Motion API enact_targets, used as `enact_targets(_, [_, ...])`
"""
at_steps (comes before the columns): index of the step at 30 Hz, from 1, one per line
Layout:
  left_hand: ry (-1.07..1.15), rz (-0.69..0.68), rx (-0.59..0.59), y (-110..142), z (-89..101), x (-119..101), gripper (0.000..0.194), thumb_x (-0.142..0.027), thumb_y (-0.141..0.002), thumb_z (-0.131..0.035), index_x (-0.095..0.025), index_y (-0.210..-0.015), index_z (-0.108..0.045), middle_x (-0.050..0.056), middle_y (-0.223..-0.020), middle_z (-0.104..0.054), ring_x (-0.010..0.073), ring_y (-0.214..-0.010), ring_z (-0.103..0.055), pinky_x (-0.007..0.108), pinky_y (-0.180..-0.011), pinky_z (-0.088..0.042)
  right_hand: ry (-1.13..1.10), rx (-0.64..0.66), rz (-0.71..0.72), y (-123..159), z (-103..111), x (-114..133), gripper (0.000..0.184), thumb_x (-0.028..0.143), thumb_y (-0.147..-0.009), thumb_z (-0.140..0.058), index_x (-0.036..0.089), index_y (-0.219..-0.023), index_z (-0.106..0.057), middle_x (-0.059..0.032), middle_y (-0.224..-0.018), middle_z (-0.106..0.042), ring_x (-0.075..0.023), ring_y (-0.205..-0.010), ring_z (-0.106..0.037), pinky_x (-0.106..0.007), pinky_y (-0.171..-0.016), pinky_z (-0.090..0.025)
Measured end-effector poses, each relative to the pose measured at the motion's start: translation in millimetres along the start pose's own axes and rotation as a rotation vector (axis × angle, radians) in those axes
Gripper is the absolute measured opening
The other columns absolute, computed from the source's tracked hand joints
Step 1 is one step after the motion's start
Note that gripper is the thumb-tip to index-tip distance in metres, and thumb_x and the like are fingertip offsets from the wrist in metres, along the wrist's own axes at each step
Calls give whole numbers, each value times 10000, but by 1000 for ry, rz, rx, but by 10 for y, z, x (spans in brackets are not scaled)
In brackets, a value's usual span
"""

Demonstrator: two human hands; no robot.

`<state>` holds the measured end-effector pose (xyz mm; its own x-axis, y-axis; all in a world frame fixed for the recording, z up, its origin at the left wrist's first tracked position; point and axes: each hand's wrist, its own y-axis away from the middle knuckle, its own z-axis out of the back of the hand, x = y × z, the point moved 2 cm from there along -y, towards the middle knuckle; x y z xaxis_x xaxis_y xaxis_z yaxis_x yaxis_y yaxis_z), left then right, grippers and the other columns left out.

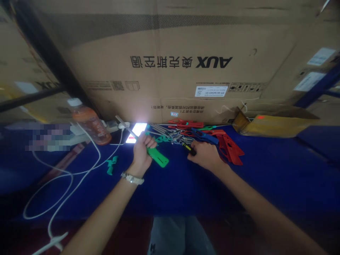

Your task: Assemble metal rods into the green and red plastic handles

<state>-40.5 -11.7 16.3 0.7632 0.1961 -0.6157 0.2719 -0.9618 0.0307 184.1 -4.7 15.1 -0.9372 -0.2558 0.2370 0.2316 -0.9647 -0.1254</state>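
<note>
My left hand (142,152) is closed around a green long-nosed lighter (158,157); its handle points down right and its metal tube up left. My right hand (205,154) grips a black-and-yellow handled tool (189,148), apparently a screwdriver, though its tip is lost among small metal parts (178,137). Just beyond both hands lies a pile with metal tubes (158,129), green plastic pieces (162,139), a blue lighter handle (204,136) and red lighter handles (230,147). Behind my left hand glows a phone screen (132,137).
An orange drink bottle (91,122) leans at the left near a power strip (113,126). A white cable (73,177) loops over the blue table (170,187). Loose green pieces (111,165) lie left. A large cardboard box (170,42) stands behind; a yellow carton (276,124) sits right.
</note>
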Motion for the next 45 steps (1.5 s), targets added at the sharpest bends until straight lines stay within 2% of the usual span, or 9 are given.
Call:
enact_targets(3, [6, -42, 5, 6, 102, -86, 454, -224, -891, -675, -191, -611, -320, -90, -522, -271, 39, -421, -260, 150, -402, -281, -454, -83, 15, -101, 66, 44, 233, 312, -711, -680, 209, -902, -596, -11, -707, -688, -190, -626, -638, -279, -568, -421])
enact_targets(7, [-20, -70, -38, -33, 191, -96, 421, -204, -881, -672, -195, -629, -335, -96, -515, -270, 42, -415, -259, 153, -401, -269, -1195, -163, 27, -335, 77, 280, 282, 356, -729, -673, 235, -895, -479, 102, -518, -539, -87, -381, -440, -208, -392, -326])
enact_targets(10, [-50, -58, -73, -67, 242, -98, 392, -201, -864, -687, -198, -657, -354, -100, -521, -286, 43, -414, -265, 154, -401, -267, -1392, -216, 40, -515, -26, 528, 364, 399, -738, -715, 254, -879, -413, 142, -459, -488, -68, -298, -373, -190, -311, -285])
enact_targets(16, [-62, -44, -142, -103, 365, -145, 409, -222, -834, -723, -203, -670, -349, -111, -534, -265, 39, -411, -256, 157, -401, -262, -1456, -187, 47, -670, -323, 830, 510, 601, -750, -725, 253, -891, -379, 103, -546, -604, -96, -317, -524, -185, -280, -351])
enact_targets(19, [-45, -46, -158, -119, 385, -126, 392, -204, -839, -709, -201, -670, -355, -111, -530, -260, 40, -411, -254, 153, -403, -258, -1433, -214, 51, -628, -378, 826, 495, 611, -778, -701, 251, -841, -367, 107, -521, -579, -95, -331, -538, -186, -308, -405])
enact_targets(23, [-34, -37, -167, -137, 376, -84, 369, -178, -895, -621, -199, -651, -344, -103, -519, -263, 44, -408, -257, 155, -405, -261, -1410, -203, 56, -559, -439, 796, 460, 596, -810, -675, 243, -795, -381, 97, -487, -564, -78, -289, -484, -173, -278, -339])
enact_targets(29, [-23, -18, -166, -147, 377, -51, 395, -191, -888, -641, -204, -648, -328, -101, -535, -247, 46, -410, -251, 156, -400, -259, -1484, -145, 24, -567, -555, 866, 523, 641, -745, -715, 249, -810, -375, 54, -536, -629, -116, -320, -552, -196, -284, -377])
enact_targets(40, [-26, 60, -74, -93, 288, -4, 414, -205, -872, -669, -208, -652, -318, -102, -526, -261, 42, -406, -257, 153, -392, -259, -1597, -243, 0, -513, -407, 736, 503, 587, -746, -748, 247, -838, -389, 53, -554, -638, -145, -347, -598, -208, -298, -390])
enact_targets(45, [-18, 161, -60, -40, 194, 13, 236, -208, -880, -656, -187, -782, -441, -18, -704, -568, 42, -437, -392, 159, -407, -331, -1674, -340, -34, -494, -230, 680, 431, 539, -764, -737, 238, -821, -434, 51, -571, -640, -137, -357, -597, -219, -313, -410])
